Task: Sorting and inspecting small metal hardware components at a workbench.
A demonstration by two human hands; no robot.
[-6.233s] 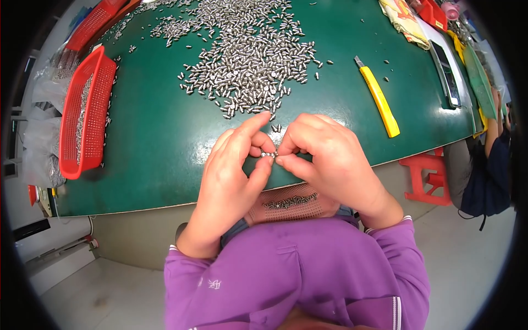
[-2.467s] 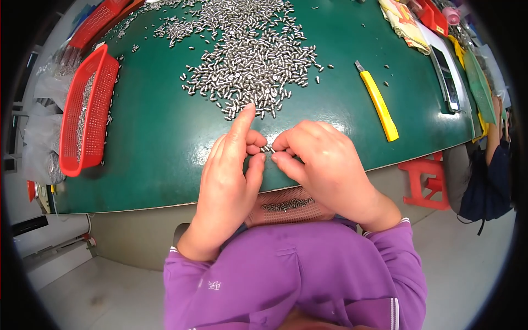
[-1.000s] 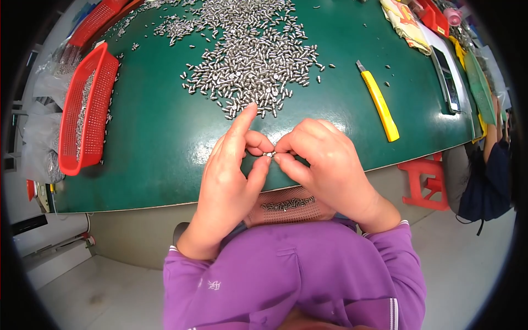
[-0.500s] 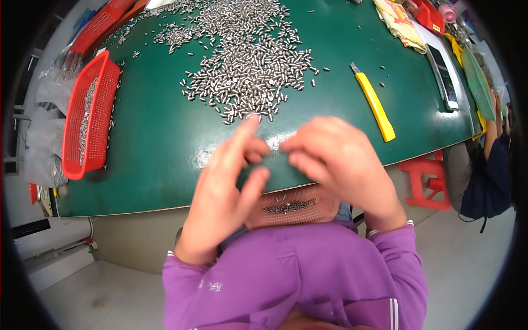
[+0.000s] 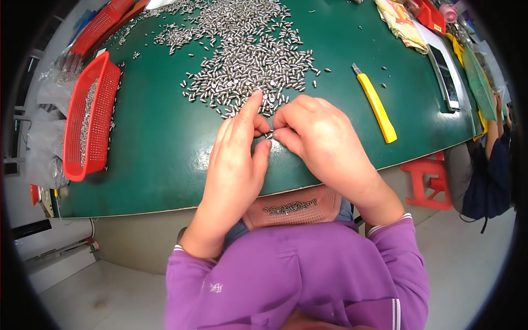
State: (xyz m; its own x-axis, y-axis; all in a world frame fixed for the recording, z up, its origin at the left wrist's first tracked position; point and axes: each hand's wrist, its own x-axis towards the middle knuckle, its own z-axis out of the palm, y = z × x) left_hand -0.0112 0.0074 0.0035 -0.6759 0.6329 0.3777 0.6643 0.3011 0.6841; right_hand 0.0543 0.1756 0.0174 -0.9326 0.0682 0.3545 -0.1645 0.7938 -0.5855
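Observation:
A large heap of small, shiny, bullet-shaped metal parts (image 5: 247, 60) spreads over the green table (image 5: 165, 143). At the heap's near edge, one small metal part (image 5: 269, 135) sits between the fingertips of both hands. My left hand (image 5: 236, 146) pinches it between thumb and a bent finger, while the index finger points out over the heap. From the other side my right hand (image 5: 319, 132) closes thumb and index finger at the same part; the curled fingers partly hide it. Below the table edge, a pink mesh basket (image 5: 256, 215) on my lap holds several more metal parts.
A yellow utility knife (image 5: 376, 104) lies right of the heap. On the left stands a red basket (image 5: 102, 143) of metal parts. Farther right are a phone (image 5: 443, 77), a cloth (image 5: 400, 25) and a red stool (image 5: 428, 182). Another person's dark sleeve (image 5: 489, 176) shows at the right.
Both hands have moved forward to the heap's near edge and closer together. The fingers have closed around a small metal part. The metal parts seen dropping over the lap basket earlier no longer show in the air.

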